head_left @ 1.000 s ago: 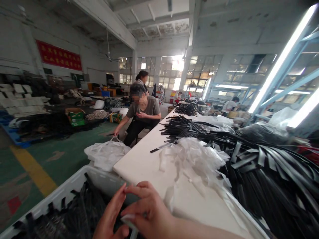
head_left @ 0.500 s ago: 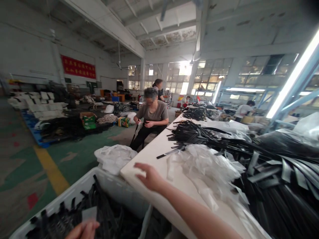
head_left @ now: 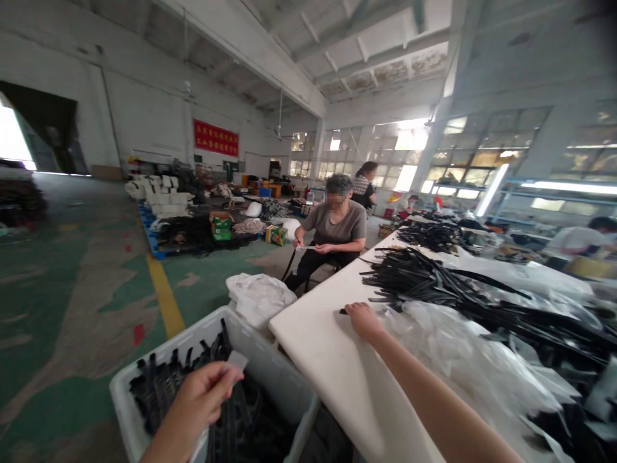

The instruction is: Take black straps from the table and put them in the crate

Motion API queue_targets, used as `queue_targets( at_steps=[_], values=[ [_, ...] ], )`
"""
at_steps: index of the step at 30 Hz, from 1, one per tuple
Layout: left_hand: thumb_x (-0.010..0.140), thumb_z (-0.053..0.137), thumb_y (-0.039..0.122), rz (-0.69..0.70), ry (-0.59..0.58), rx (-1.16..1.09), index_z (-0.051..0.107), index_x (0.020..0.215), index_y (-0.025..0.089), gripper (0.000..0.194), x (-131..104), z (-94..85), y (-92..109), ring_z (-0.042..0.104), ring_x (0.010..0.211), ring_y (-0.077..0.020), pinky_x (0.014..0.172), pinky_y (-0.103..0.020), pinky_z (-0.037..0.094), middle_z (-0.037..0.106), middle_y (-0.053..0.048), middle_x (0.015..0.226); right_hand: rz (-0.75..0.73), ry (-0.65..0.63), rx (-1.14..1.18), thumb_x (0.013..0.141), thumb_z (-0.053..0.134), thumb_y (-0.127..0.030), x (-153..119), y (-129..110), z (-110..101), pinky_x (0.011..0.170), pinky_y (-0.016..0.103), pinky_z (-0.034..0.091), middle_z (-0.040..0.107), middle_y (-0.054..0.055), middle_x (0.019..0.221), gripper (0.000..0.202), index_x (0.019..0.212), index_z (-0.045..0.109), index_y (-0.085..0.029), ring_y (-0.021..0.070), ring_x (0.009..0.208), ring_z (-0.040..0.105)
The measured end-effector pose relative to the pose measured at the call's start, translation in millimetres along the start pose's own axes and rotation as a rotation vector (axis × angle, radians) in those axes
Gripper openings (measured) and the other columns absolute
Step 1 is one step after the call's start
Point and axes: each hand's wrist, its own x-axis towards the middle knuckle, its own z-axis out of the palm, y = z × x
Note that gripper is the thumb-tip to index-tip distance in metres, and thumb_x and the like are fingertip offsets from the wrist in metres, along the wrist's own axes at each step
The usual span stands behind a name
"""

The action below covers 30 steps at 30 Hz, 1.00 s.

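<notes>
My left hand (head_left: 197,400) is over the white bin (head_left: 159,347) of black strips and pinches a small pale film strip (head_left: 235,360) between thumb and fingers. My right hand (head_left: 362,319) is stretched out across the white table (head_left: 318,341), its fingers on the end of a black strip (head_left: 344,312) next to a heap of clear plastic sleeves (head_left: 453,347). A long pile of black strips (head_left: 434,276) lies beyond that heap.
A seated person (head_left: 332,235) works at the table's far left side; another stands behind. A white bag (head_left: 259,297) lies on the floor by the bin. Pallets with stacked goods (head_left: 193,225) sit across the green floor with a yellow line (head_left: 164,296).
My hands have parted: the right reached out along the table to the black strip, the left stayed over the bin with the pale strip. The view swung left.
</notes>
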Motion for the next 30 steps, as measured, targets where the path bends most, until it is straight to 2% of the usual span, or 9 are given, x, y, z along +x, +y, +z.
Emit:
queue_targets(
  at_steps=[4,7,10,14,19,23,26,28,30],
  values=[
    [0.063,0.070,0.062,0.023,-0.080,0.030,0.061,0.063,0.014,0.049,7.7,20.8,16.3,0.033,0.052,-0.0094,0.050,-0.023,0.022,0.044,0.005,0.056,-0.110,0.142,0.086,0.097,0.038,-0.007,-15.3,-31.1,-8.2,0.108,0.046,0.033,0.067,0.015,0.108,0.028,0.105,0.065,-0.010,0.0250,0.112,0.058],
    [0.059,0.072,0.057,0.039,-0.057,0.049,0.049,0.052,0.018,0.046,14.0,34.4,14.9,0.029,0.055,-0.0104,0.055,-0.027,0.020,0.035,0.007,0.052,-0.256,0.167,0.167,0.096,0.035,-0.005,-35.4,-69.1,-15.2,0.110,0.041,0.030,0.069,0.010,0.102,0.030,0.105,0.063,-0.013,0.0197,0.102,0.062],
    [0.057,0.072,0.058,0.026,-0.024,0.018,0.047,0.051,0.019,0.046,15.9,46.5,10.1,0.030,0.055,-0.0111,0.057,-0.028,0.021,0.036,0.007,0.052,-0.362,0.145,0.239,0.095,0.037,-0.008,-57.5,-105.6,-26.9,0.091,0.031,0.045,0.069,0.006,0.089,0.027,0.100,0.062,-0.016,0.0180,0.087,0.063],
    [0.051,0.076,0.063,0.015,-0.023,-0.018,0.047,0.051,0.020,0.051,12.7,55.6,5.9,0.033,0.054,-0.0114,0.056,-0.028,0.023,0.038,0.006,0.051,-0.421,0.104,0.538,0.098,0.036,-0.019,-76.5,-135.7,-50.1,0.072,0.028,0.047,0.069,0.006,0.084,0.026,0.094,0.062,-0.017,0.0192,0.078,0.062],
    [0.055,0.075,0.055,0.022,-0.089,-0.033,0.050,0.053,0.019,0.044,7.0,59.4,1.2,0.036,0.055,-0.0117,0.057,-0.027,0.026,0.041,0.006,0.052,-0.458,-0.009,0.714,0.085,0.061,-0.021,-77.3,-148.4,-61.1,0.078,0.028,0.045,0.071,0.006,0.099,0.026,0.110,0.064,-0.018,0.0190,0.086,0.063],
    [0.059,0.073,0.044,0.050,-0.167,-0.024,0.061,0.062,0.016,0.031,3.5,62.6,-1.5,0.045,0.062,-0.0152,0.063,-0.029,0.033,0.052,0.003,0.059,-0.418,-0.044,0.663,0.076,0.058,-0.008,-74.9,-156.6,-51.2,0.063,0.025,0.037,0.063,0.000,0.070,0.011,0.073,0.064,-0.016,0.0154,0.068,0.055],
    [0.061,0.070,0.036,0.124,-0.198,0.006,0.063,0.061,0.016,0.021,2.0,64.1,-3.1,0.048,0.067,-0.0171,0.065,-0.029,0.034,0.055,0.001,0.064,-0.409,-0.072,0.656,0.075,0.060,-0.009,-78.3,-160.3,-48.3,0.059,0.025,0.034,0.058,-0.001,0.065,0.010,0.068,0.060,-0.016,0.0147,0.064,0.052],
    [0.062,0.068,0.034,0.157,-0.172,0.037,0.058,0.051,0.017,0.022,1.9,64.2,-5.8,0.045,0.063,-0.0156,0.061,-0.029,0.030,0.050,0.002,0.059,-0.419,-0.110,0.655,0.075,0.064,-0.012,-82.3,-158.6,-51.5,0.059,0.025,0.035,0.059,-0.001,0.067,0.004,0.075,0.062,-0.016,0.0150,0.064,0.053],
    [0.062,0.069,0.034,0.161,-0.129,0.044,0.053,0.048,0.018,0.027,2.2,63.6,-9.8,0.040,0.060,-0.0138,0.059,-0.029,0.027,0.045,0.004,0.057,-0.476,-0.158,0.676,0.079,0.066,-0.019,-86.0,-154.0,-57.5,0.065,0.026,0.041,0.064,0.002,0.080,0.017,0.096,0.064,-0.015,0.0167,0.072,0.057]
  ],
)
